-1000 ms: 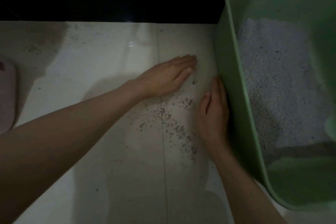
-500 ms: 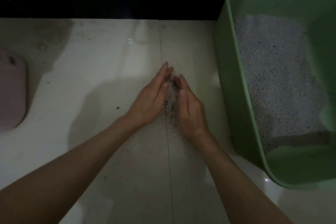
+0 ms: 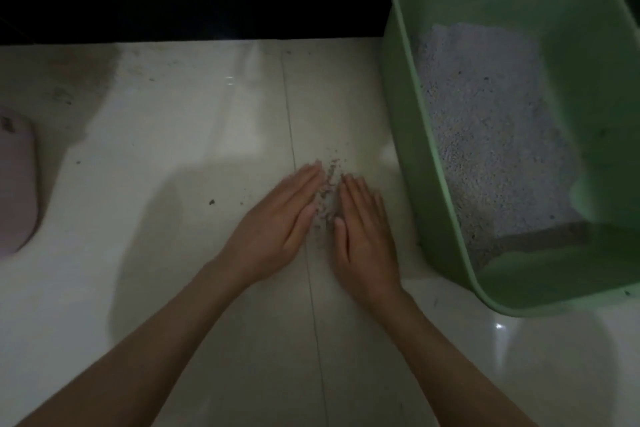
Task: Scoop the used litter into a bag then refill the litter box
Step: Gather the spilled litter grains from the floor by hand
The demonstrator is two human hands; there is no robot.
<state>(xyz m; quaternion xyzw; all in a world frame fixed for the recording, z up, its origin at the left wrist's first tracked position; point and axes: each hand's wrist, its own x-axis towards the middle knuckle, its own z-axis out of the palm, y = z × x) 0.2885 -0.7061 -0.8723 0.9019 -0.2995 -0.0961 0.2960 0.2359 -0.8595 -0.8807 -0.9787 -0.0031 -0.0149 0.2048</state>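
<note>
A green litter box (image 3: pixel 408 149) stands on the tiled floor at the right, with grey litter (image 3: pixel 485 135) spread over its bottom. A narrow heap of spilled litter grains (image 3: pixel 327 191) lies on the floor just left of the box. My left hand (image 3: pixel 280 222) and my right hand (image 3: pixel 363 236) rest flat on the floor, palms down and fingers straight, one on each side of the heap. Neither hand holds anything. No bag is in view.
A pale pink object (image 3: pixel 15 184) sits at the left edge of the floor. A black skirting band (image 3: pixel 190 7) runs along the wall at the back. A few stray grains (image 3: pixel 211 202) lie left of my hands.
My hands swept the scattered grains together from wide apart into a narrow heap. Since half a second ago they have parted slightly and lie flatter on the floor.
</note>
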